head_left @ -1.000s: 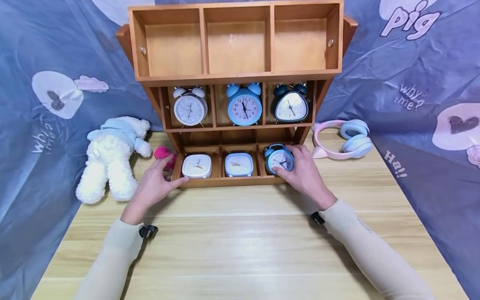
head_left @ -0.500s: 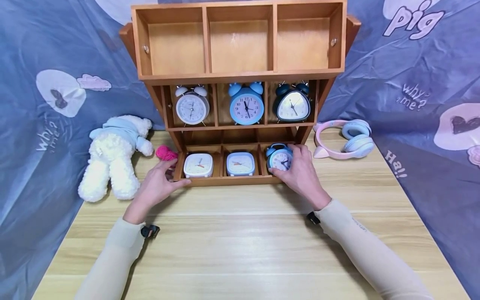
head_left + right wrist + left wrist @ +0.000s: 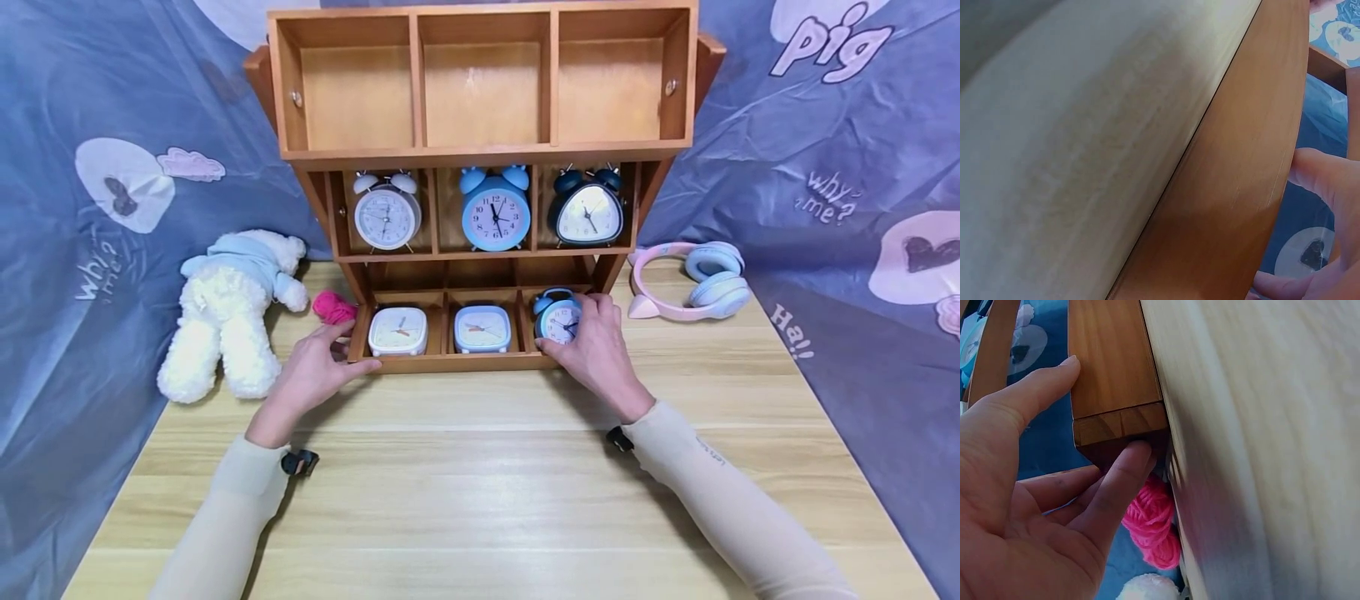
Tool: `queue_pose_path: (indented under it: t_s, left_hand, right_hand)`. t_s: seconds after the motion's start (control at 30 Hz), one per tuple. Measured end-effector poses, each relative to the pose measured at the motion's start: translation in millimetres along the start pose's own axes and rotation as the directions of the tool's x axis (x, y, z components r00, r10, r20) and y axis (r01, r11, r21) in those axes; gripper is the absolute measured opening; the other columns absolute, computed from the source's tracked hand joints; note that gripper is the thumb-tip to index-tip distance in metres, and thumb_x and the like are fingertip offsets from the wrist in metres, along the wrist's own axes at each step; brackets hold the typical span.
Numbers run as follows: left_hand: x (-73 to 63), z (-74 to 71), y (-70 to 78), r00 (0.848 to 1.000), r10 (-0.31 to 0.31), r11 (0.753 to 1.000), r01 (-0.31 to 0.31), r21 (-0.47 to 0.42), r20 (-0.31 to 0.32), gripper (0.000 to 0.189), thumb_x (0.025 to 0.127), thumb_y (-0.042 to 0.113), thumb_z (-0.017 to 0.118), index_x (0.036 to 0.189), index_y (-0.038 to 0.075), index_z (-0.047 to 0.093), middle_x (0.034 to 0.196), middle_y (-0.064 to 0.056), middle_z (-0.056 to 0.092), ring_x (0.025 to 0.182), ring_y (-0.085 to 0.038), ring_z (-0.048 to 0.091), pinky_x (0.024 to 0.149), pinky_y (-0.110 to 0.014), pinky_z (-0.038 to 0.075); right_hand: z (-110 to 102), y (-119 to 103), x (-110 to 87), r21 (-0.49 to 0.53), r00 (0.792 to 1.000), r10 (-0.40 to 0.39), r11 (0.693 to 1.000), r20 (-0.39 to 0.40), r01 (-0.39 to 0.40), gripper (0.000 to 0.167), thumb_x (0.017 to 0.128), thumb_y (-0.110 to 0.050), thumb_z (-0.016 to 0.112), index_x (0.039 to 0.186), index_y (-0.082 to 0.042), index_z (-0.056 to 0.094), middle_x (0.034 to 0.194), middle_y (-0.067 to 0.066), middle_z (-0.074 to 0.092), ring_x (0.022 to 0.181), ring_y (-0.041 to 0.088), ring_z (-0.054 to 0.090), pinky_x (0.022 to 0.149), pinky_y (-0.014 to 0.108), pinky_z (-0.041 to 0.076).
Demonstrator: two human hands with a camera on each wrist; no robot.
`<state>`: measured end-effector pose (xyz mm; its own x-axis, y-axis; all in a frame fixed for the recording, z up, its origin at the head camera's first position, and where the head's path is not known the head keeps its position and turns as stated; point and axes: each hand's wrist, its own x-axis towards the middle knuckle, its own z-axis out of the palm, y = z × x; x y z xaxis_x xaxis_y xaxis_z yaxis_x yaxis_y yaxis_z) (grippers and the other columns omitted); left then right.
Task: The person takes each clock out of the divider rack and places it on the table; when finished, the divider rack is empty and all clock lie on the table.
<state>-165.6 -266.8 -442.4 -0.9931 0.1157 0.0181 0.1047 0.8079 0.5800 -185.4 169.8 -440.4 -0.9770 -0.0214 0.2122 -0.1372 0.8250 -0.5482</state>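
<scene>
My left hand (image 3: 311, 375) grips the left end of the wooden rack's lowest tier (image 3: 1116, 356). In the left wrist view its thumb lies on the tier's edge and another finger touches its end. My right hand (image 3: 600, 346) holds the small blue twin-bell alarm clock (image 3: 559, 320) in the right compartment, thumb low across its front and fingers along its right side, covering part of the dial. A white square clock (image 3: 398, 331) and a light-blue-framed square clock (image 3: 482, 328) fill the other two compartments. The right wrist view shows the thumb (image 3: 1316, 169) at the tier's edge.
On the middle tier stand a white twin-bell clock (image 3: 386, 218), a blue one (image 3: 496, 219) and a dark triangular one (image 3: 591, 214). A teddy bear (image 3: 225, 317) and pink yarn (image 3: 333, 307) lie left, cat-ear headphones (image 3: 675, 308) right, on the wooden table (image 3: 480, 475).
My right hand has shifted slightly left across the blue alarm clock and covers more of its right side. The left hand keeps its place at the rack's corner. The head view has shifted a little.
</scene>
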Motion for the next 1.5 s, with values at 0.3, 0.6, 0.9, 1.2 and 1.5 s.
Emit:
queue_pose_path:
  t_s: [0.3, 0.6, 0.9, 1.2, 1.5]
  left_hand:
    - [-0.1, 1.3, 0.3, 1.000, 0.001, 1.000, -0.001, 0.004, -0.003, 0.093, 0.093, 0.047, 0.092, 0.163, -0.001, 0.053, 0.148, -0.030, 0.070, 0.121, -0.043, 0.077, 0.100, -0.061, 0.063]
    - [-0.6, 1.4, -0.1, 1.000, 0.005, 1.000, -0.005, -0.001, -0.005, 0.093, 0.094, 0.048, 0.091, 0.162, -0.003, 0.053, 0.150, -0.031, 0.067, 0.121, -0.043, 0.077, 0.102, -0.060, 0.063]
    - [-0.7, 0.4, -0.6, 1.000, 0.016, 1.000, -0.016, 0.014, 0.006, 0.094, 0.095, 0.049, 0.090, 0.164, -0.001, 0.051, 0.154, -0.031, 0.065, 0.122, -0.044, 0.076, 0.102, -0.060, 0.062]
    - [0.2, -2.2, 0.2, 1.000, 0.024, 0.999, -0.024, 0.021, 0.001, 0.095, 0.096, 0.050, 0.089, 0.166, -0.001, 0.050, 0.159, -0.032, 0.061, 0.123, -0.044, 0.076, 0.103, -0.061, 0.062]
    - [-0.7, -1.0, 0.6, 1.000, 0.022, 0.999, -0.023, 0.026, 0.013, 0.096, 0.096, 0.051, 0.088, 0.166, -0.001, 0.049, 0.159, -0.032, 0.060, 0.124, -0.045, 0.075, 0.104, -0.062, 0.061]
  right_hand:
    - [0.1, 0.2, 0.2, 0.004, 1.000, 0.002, 1.000, 0.001, -0.002, 0.096, 0.086, -0.030, 0.094, 0.157, 0.016, 0.047, 0.151, 0.038, 0.045, 0.136, 0.052, 0.046, 0.111, 0.062, 0.051]
    - [1.2, 0.2, 3.2, -0.010, 1.000, -0.001, 1.000, -0.006, 0.001, 0.094, 0.085, -0.029, 0.092, 0.156, 0.017, 0.050, 0.148, 0.037, 0.049, 0.134, 0.050, 0.050, 0.112, 0.062, 0.052]
    - [4.3, -1.5, 2.1, -0.014, 1.000, -0.013, 1.000, -0.021, 0.013, 0.088, 0.084, -0.024, 0.089, 0.152, 0.017, 0.053, 0.146, 0.038, 0.050, 0.133, 0.051, 0.051, 0.111, 0.062, 0.053]
    - [-1.5, -3.8, 6.4, -0.033, 1.000, -0.014, 0.999, 0.014, 0.014, 0.091, 0.087, -0.028, 0.093, 0.154, 0.016, 0.051, 0.145, 0.039, 0.051, 0.129, 0.051, 0.053, 0.109, 0.062, 0.052]
    - [1.0, -3.2, 5.2, -0.022, 1.000, -0.003, 1.000, -0.006, 0.002, 0.086, 0.085, -0.026, 0.088, 0.152, 0.016, 0.054, 0.143, 0.037, 0.053, 0.127, 0.049, 0.054, 0.107, 0.061, 0.054]
